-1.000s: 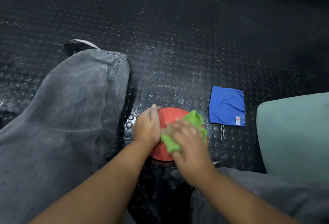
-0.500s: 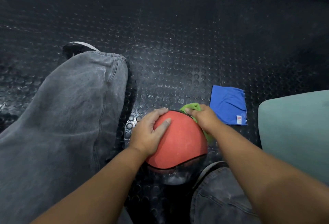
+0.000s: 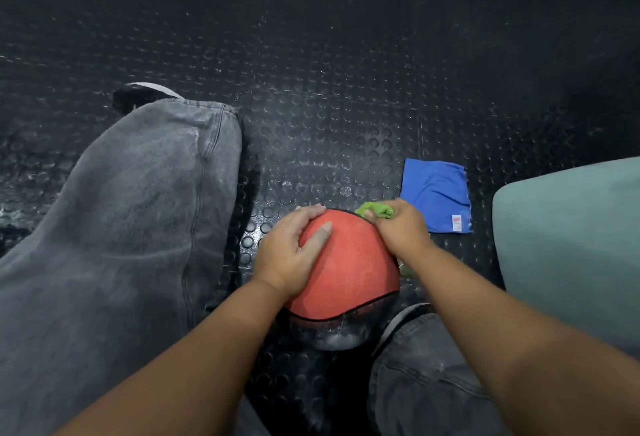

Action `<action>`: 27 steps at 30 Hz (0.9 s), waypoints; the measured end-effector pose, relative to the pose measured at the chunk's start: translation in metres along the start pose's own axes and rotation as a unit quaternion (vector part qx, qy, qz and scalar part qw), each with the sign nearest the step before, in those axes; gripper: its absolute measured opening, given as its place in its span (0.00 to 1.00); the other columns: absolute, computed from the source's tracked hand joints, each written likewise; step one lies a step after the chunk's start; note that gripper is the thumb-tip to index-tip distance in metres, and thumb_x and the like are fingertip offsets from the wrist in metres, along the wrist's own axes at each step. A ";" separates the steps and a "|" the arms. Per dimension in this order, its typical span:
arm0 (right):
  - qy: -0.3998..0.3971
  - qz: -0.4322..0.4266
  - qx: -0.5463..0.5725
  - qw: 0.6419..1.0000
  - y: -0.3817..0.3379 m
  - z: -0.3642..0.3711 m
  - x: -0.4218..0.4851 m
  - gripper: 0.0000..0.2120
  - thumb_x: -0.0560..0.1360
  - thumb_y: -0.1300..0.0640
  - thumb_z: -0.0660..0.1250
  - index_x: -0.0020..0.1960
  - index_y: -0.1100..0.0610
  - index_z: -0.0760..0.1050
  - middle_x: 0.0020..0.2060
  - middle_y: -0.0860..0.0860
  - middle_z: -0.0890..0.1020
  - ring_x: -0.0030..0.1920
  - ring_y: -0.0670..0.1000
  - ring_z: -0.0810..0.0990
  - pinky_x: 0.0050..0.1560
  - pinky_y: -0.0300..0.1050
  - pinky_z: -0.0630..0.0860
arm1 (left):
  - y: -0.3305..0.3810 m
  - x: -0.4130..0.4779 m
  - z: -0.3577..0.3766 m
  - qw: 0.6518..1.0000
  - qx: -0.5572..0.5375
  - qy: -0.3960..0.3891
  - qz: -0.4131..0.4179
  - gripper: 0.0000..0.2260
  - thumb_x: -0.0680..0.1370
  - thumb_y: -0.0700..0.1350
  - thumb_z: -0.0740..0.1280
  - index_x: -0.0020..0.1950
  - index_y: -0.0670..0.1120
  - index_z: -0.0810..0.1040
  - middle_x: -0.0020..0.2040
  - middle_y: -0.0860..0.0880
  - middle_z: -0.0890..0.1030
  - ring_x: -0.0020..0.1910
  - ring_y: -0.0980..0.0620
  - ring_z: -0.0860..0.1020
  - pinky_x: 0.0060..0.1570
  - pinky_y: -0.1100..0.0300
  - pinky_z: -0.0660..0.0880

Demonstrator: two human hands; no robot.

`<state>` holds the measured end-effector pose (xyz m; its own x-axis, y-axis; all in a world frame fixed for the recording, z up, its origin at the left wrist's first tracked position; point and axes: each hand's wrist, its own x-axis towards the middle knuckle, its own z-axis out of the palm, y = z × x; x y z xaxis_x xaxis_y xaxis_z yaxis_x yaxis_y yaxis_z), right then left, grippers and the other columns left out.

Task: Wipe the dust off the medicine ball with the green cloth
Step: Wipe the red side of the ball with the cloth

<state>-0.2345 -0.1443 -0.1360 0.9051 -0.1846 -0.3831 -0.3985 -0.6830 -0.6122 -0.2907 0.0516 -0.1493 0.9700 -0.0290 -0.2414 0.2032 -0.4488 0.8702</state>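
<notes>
Black rubber floor with raised round studs point(image 3: 329, 72) fills your view. A flat blue microfibre cloth, roughly square point(image 3: 436, 195), lies on it at right, with a small white tag point(image 3: 457, 222) at its near right corner. A pale teal padded cushion with a rounded corner point(image 3: 571, 238) sits just beyond it at the right edge. Your left grey denim trouser leg point(image 3: 121, 227) reaches out at left, black shoe with a white sole point(image 3: 138, 94) poking past the hem. Your right grey denim trouser leg point(image 3: 433, 383) is bottom centre-right.

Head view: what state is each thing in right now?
medicine ball: on the floor, red side up.
green cloth: bunched, pressed against the ball's far right side.
blue cloth: flat on the floor, untouched.
left hand: rests on the ball's left side.
right hand: grips the green cloth.
</notes>
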 end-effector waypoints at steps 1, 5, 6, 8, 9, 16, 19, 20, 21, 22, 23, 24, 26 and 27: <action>-0.011 0.027 0.005 1.000 0.001 0.001 0.003 0.13 0.75 0.52 0.69 0.57 0.56 0.81 0.54 0.55 0.80 0.62 0.58 0.75 0.57 0.46 0.70 | 0.000 -0.001 -0.001 1.000 -0.009 0.009 -0.010 0.21 0.76 0.63 0.61 0.65 0.59 0.80 0.64 0.63 0.79 0.64 0.62 0.75 0.64 0.64 0.69; 0.001 -0.108 0.034 0.994 -0.023 0.008 -0.037 0.11 0.75 0.50 0.69 0.55 0.51 0.81 0.50 0.48 0.74 0.56 0.51 0.71 0.58 0.42 0.67 | -0.006 0.009 -0.006 0.992 -0.076 0.045 -0.090 0.18 0.73 0.63 0.62 0.59 0.63 0.83 0.58 0.63 0.82 0.60 0.60 0.79 0.65 0.55 0.74; 0.005 -0.172 0.032 0.985 -0.028 0.008 -0.054 0.10 0.75 0.49 0.69 0.54 0.49 0.82 0.48 0.46 0.74 0.54 0.48 0.70 0.56 0.38 0.65 | -0.008 0.013 -0.006 0.989 -0.090 0.049 -0.108 0.18 0.72 0.65 0.62 0.57 0.64 0.83 0.57 0.62 0.83 0.59 0.59 0.79 0.66 0.52 0.74; 0.000 -0.261 0.021 0.965 -0.025 0.006 -0.075 0.08 0.74 0.50 0.71 0.53 0.46 0.82 0.48 0.44 0.75 0.54 0.45 0.69 0.56 0.33 0.65 | -0.009 0.018 -0.005 0.985 -0.107 0.051 -0.122 0.19 0.70 0.66 0.62 0.56 0.63 0.83 0.57 0.60 0.84 0.60 0.57 0.79 0.67 0.49 0.74; -0.006 -0.265 0.030 0.964 -0.018 0.003 -0.073 0.09 0.74 0.52 0.71 0.54 0.44 0.82 0.49 0.43 0.75 0.54 0.44 0.69 0.57 0.33 0.65 | -0.008 0.018 -0.004 0.986 -0.107 0.048 -0.122 0.20 0.71 0.66 0.61 0.56 0.62 0.84 0.57 0.60 0.83 0.60 0.57 0.79 0.67 0.49 0.74; -0.009 0.069 0.124 0.990 0.032 -0.043 -0.020 0.05 0.76 0.48 0.68 0.50 0.46 0.80 0.50 0.51 0.84 0.52 0.54 0.81 0.56 0.49 0.75 | 0.006 0.002 -0.010 0.996 0.025 0.063 -0.058 0.18 0.82 0.60 0.58 0.67 0.57 0.79 0.68 0.59 0.78 0.69 0.55 0.74 0.71 0.49 0.68; 0.054 0.066 0.238 0.968 0.021 -0.057 -0.026 0.12 0.72 0.40 0.69 0.52 0.44 0.79 0.49 0.51 0.84 0.50 0.56 0.83 0.55 0.57 0.78 | 0.021 0.008 -0.030 0.991 0.037 -0.120 -0.045 0.34 0.74 0.69 0.67 0.78 0.60 0.65 0.78 0.58 0.63 0.77 0.55 0.62 0.76 0.47 0.60; 0.048 0.044 0.255 0.965 0.013 -0.056 -0.032 0.12 0.73 0.41 0.68 0.53 0.45 0.78 0.49 0.51 0.84 0.46 0.51 0.83 0.49 0.52 0.80 | 0.025 0.013 -0.035 0.977 0.049 -0.198 -0.067 0.46 0.67 0.73 0.71 0.80 0.62 0.58 0.80 0.59 0.58 0.78 0.53 0.58 0.77 0.43 0.58; 0.029 0.015 0.253 0.967 0.002 -0.052 -0.042 0.12 0.74 0.42 0.67 0.53 0.46 0.79 0.47 0.51 0.84 0.40 0.45 0.82 0.40 0.44 0.79 | 0.029 0.017 -0.038 0.960 0.076 -0.257 -0.084 0.57 0.59 0.74 0.74 0.82 0.62 0.51 0.81 0.59 0.53 0.80 0.51 0.54 0.77 0.40 0.57; 0.006 -0.031 0.243 0.970 -0.007 -0.043 -0.055 0.13 0.74 0.41 0.67 0.52 0.48 0.80 0.46 0.51 0.83 0.36 0.42 0.80 0.35 0.39 0.76 | 0.031 0.019 -0.040 0.948 0.103 -0.288 -0.088 0.65 0.54 0.73 0.77 0.82 0.60 0.44 0.82 0.58 0.49 0.81 0.50 0.51 0.78 0.40 0.54; -0.017 -0.079 0.220 0.972 -0.014 -0.031 -0.069 0.15 0.73 0.39 0.67 0.52 0.48 0.81 0.46 0.49 0.82 0.38 0.42 0.78 0.37 0.37 0.74 | 0.031 0.021 -0.040 0.943 0.126 -0.296 -0.081 0.70 0.51 0.72 0.78 0.82 0.57 0.41 0.82 0.56 0.48 0.81 0.50 0.49 0.79 0.43 0.52; -0.030 -0.131 0.173 0.976 -0.016 -0.017 -0.082 0.17 0.71 0.37 0.67 0.52 0.46 0.81 0.48 0.47 0.79 0.45 0.42 0.77 0.45 0.38 0.73 | 0.031 0.020 -0.038 0.945 0.136 -0.288 -0.072 0.72 0.49 0.71 0.78 0.83 0.54 0.40 0.83 0.55 0.48 0.81 0.51 0.48 0.80 0.48 0.50; -0.013 -0.218 0.055 0.974 -0.011 0.007 -0.097 0.14 0.70 0.37 0.66 0.52 0.42 0.80 0.54 0.42 0.72 0.60 0.46 0.70 0.61 0.45 0.68 | 0.029 0.018 -0.033 0.955 0.137 -0.257 -0.060 0.72 0.47 0.69 0.77 0.83 0.51 0.44 0.82 0.53 0.51 0.81 0.52 0.50 0.79 0.53 0.50; 0.003 -0.238 0.029 0.971 -0.008 0.012 -0.095 0.12 0.71 0.40 0.66 0.52 0.41 0.80 0.55 0.41 0.71 0.62 0.47 0.68 0.63 0.50 0.67 | 0.027 0.017 -0.031 0.958 0.134 -0.245 -0.056 0.71 0.47 0.69 0.78 0.83 0.51 0.47 0.82 0.52 0.53 0.80 0.51 0.53 0.79 0.53 0.52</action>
<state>-0.3187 -0.1124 -0.1029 0.9893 0.1389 -0.0438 0.0579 -0.6515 -0.7564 -0.2648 0.0666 -0.1166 0.7508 -0.3538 -0.5577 0.1979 -0.6851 0.7011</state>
